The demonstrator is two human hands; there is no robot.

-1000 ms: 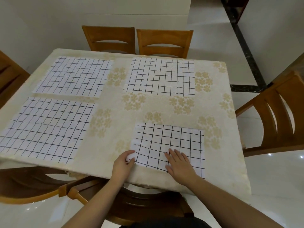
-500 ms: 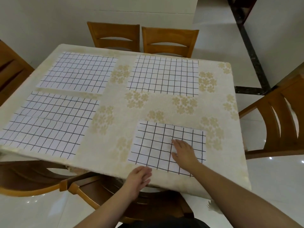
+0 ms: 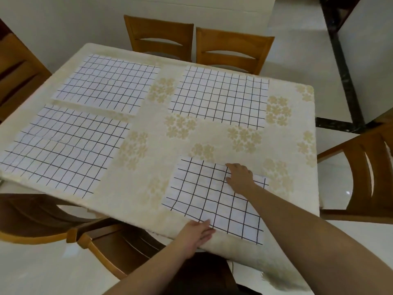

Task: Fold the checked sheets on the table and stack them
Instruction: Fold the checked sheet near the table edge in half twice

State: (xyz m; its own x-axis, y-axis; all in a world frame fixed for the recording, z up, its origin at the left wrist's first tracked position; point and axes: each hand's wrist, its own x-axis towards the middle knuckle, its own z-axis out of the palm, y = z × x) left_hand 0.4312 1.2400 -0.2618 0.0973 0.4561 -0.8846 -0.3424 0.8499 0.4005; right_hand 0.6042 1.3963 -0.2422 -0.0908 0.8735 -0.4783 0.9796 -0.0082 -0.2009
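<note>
The near sheet point(image 3: 214, 199), apparently already folded smaller than the rest, is lying at about five o'clock on the table point(image 3: 148, 188), right in front of the person and close to the near edge, with its long axis running roughly from eleven o'clock toward five. The right hand point(image 3: 240, 177) is resting on its far edge at about one o'clock of the sheet, fingers reaching out toward eleven o'clock; whether they are lying flat or curling under the edge I cannot tell. The left hand point(image 3: 196, 231) is lying flat with straight fingers at the sheet's near edge, about seven o'clock of it, fingertips touching the paper and pinching nothing. Both hands are sitting on this sheet, so either one could be starting the next fold or slide; the right is nearer the far side, the left nearer the body. Three larger sheets are waiting unfolded: one at eight o'clock point(image 3: 61, 150), one at ten o'clock point(image 3: 106, 84), one at one o'clock point(image 3: 219, 96), all well apart from the hands. The eight o'clock sheet is running off the left border of the view, and the right forearm is covering part of the near sheet's right side. Wooden chairs point(image 3: 231, 50) are standing around the table.
</note>
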